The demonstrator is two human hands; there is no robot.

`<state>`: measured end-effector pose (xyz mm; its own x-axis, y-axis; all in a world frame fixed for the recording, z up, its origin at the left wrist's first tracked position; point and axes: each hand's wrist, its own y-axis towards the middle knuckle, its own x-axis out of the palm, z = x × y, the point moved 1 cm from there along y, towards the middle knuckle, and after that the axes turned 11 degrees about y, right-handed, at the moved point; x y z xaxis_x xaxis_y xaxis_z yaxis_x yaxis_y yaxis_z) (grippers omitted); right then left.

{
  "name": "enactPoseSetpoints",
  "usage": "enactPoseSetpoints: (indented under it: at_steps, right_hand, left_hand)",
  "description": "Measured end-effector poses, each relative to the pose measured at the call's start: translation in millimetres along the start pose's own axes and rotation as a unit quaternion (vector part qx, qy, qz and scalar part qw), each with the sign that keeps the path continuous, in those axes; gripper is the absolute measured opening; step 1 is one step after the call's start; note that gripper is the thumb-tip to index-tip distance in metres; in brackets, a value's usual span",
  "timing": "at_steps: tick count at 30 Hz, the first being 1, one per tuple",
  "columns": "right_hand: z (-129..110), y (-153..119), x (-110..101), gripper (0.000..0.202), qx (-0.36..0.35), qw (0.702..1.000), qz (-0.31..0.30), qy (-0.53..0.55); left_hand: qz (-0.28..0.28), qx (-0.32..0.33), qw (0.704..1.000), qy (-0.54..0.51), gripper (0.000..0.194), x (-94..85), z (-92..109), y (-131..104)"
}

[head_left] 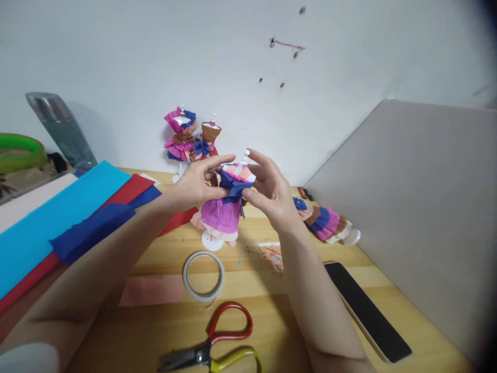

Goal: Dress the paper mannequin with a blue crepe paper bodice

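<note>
A small dress form (223,215) stands on a round white base, wearing a pink skirt with a pale hem and a blue top with a pink and peach upper edge. My left hand (198,181) grips the blue top from the left, its thumb on the front and its index finger near the upper edge. On the other side my right hand (269,189) holds the same top, the thumb pressed on the blue paper in front and the fingers curved behind. The white knob of the form rises between both hands.
Dressed forms (181,140) stand by the wall; another (324,223) lies at right. Scissors (231,339), a tape roll (204,276), pink paper (155,290) and a phone (368,311) lie nearer. Coloured sheets (70,207) and a bottle (64,132) are at left.
</note>
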<state>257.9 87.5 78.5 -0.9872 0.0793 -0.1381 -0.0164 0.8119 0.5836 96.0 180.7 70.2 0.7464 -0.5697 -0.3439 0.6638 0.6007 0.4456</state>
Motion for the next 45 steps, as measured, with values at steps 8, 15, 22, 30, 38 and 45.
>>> enactPoseSetpoints:
  at_steps: [8,15,22,30,38,45]
  right_hand:
    - [1,-1,-1,0.070,0.001,1.000,-0.004,0.006]
    - [-2,-1,-1,0.072,0.008,1.000,0.003,-0.003]
    - [-1,-2,-1,0.070,0.009,1.000,0.000,-0.002]
    - [1,-1,0,0.069,0.009,1.000,-0.004,-0.003]
    - [5,-1,3,0.065,-0.013,1.000,0.000,-0.026]
    - [11,-3,8,0.058,-0.065,0.995,0.039,-0.067]
  left_hand:
    - [-0.022,-0.003,1.000,-0.010,0.079,-4.2,4,-2]
    - [-0.052,-0.008,0.999,0.003,0.086,-9.8,10,-4]
    - [-0.066,-0.030,0.994,0.080,0.092,-31.9,17,-3]
    - [-0.052,-0.004,0.990,0.129,0.066,-49.0,28,-4]
    - [-0.065,-0.020,0.985,0.159,0.080,-31.6,26,-7]
    - [-0.053,-0.008,0.990,0.131,0.076,-10.1,20,-7]
